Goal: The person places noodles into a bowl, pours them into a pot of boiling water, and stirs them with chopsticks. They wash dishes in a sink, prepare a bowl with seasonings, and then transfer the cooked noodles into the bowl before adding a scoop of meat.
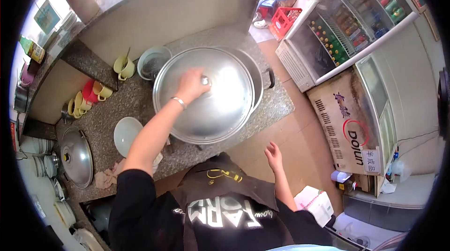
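My left hand [192, 87] is closed around the small knob of a large domed metal lid [220, 115], its wrist wearing a bracelet. The lid covers most of a wide metal pot [256, 79] and sits shifted to the left, so the pot's right inner wall and a black side handle [269, 78] show. What the pot holds is hidden. Beside my body, over the floor, my right hand [273, 153] holds nothing and its fingers are apart. A white bowl [127, 134] stands on the counter near my left forearm.
On the speckled counter [274, 103] are a grey bucket [153, 58], several mugs [90, 92], a crumpled cloth [107, 178] and another metal lid [77, 159]. A drinks fridge [349, 21] and a chest freezer [337, 110] stand right, across the tiled floor [300, 138].
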`<action>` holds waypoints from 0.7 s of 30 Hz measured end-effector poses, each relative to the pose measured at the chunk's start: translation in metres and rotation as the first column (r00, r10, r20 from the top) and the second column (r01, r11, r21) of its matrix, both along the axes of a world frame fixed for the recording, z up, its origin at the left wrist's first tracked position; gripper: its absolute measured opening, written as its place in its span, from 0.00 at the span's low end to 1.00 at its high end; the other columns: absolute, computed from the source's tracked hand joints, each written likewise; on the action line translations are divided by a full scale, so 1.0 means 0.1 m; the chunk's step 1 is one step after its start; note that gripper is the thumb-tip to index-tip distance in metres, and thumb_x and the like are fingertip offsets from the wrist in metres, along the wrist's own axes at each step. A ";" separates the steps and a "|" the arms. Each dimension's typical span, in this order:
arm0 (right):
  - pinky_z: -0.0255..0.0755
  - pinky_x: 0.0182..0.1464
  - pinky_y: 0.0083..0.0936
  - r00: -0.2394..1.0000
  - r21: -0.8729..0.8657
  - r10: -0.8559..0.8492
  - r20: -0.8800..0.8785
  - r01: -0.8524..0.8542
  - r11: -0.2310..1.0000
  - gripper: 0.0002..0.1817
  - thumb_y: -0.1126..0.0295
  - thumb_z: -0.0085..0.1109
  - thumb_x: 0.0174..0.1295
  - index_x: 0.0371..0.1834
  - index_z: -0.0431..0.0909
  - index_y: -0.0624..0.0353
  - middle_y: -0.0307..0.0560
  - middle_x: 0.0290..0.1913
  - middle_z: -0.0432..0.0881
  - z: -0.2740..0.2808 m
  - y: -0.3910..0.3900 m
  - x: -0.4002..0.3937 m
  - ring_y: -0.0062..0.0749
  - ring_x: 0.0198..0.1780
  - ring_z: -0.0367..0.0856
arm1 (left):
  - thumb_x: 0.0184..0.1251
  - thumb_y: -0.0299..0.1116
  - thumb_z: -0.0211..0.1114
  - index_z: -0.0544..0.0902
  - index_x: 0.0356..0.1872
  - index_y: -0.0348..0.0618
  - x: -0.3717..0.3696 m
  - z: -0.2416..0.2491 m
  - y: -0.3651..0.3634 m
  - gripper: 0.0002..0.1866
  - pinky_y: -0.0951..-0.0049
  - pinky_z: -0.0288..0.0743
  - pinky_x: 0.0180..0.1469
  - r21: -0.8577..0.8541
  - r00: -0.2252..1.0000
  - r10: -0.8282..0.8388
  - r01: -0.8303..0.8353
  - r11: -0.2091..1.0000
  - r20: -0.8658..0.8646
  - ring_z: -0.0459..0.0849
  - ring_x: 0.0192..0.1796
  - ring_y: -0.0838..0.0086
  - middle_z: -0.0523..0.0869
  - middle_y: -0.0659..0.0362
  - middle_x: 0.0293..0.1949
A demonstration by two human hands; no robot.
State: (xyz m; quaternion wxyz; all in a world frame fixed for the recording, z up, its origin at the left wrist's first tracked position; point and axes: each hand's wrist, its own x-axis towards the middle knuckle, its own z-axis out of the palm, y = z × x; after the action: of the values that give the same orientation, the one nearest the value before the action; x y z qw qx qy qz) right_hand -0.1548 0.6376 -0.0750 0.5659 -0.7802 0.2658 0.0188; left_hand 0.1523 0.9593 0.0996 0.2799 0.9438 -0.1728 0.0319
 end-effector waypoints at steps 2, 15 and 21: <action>0.72 0.47 0.26 0.995 -0.067 -0.090 -0.047 0.087 0.994 0.26 0.69 0.59 0.58 0.60 0.65 0.59 0.51 0.45 0.78 0.06 -0.24 -0.21 0.30 0.47 0.77 | 0.37 0.36 0.67 0.76 0.29 0.41 0.27 -0.21 -0.36 0.15 0.59 0.73 0.42 -0.017 0.999 -0.047 0.047 0.999 0.009 0.78 0.40 0.55 0.80 0.50 0.32; 0.74 0.45 0.25 0.961 0.047 -0.033 -0.276 0.048 0.998 0.28 0.71 0.59 0.58 0.61 0.62 0.65 0.51 0.39 0.80 -0.51 -0.79 -0.62 0.29 0.40 0.79 | 0.40 0.38 0.68 0.77 0.35 0.45 0.76 -0.90 -0.94 0.18 0.60 0.72 0.45 -0.004 0.999 -0.021 0.021 1.000 -0.047 0.78 0.41 0.57 0.79 0.51 0.35; 0.73 0.44 0.22 0.928 0.087 0.253 -0.274 -0.238 0.967 0.24 0.71 0.56 0.60 0.59 0.65 0.65 0.50 0.38 0.81 -0.31 -0.88 0.23 0.29 0.39 0.80 | 0.46 0.41 0.70 0.69 0.54 0.48 0.09 -0.85 -0.60 0.32 0.60 0.72 0.49 -0.214 0.991 0.132 -0.133 0.968 -0.016 0.77 0.49 0.56 0.73 0.51 0.51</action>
State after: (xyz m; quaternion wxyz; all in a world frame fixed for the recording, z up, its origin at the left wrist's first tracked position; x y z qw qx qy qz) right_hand -0.1320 0.5494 -0.1065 0.5354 -0.7816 0.2436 0.2078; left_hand 0.1614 0.8989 0.0142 0.3778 0.9174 -0.1047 0.0683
